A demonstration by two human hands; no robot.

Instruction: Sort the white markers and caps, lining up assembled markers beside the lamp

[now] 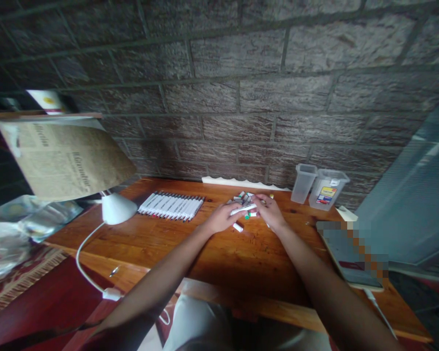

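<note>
I hold a slim white marker crosswise over loose white and green-ended pieces; one short white piece lies nearer the table's front edge.

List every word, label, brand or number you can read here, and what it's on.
"H.Gravure", with blurred letters after it: lampshade.
"ollection", roughly, its start unclear: the same lampshade.
Row of markers: dark print on the barrels, too small to read.
Right-hand plastic container: yellow and blue label, too small to read.
White cup: yellow mark, no legible words.
</note>
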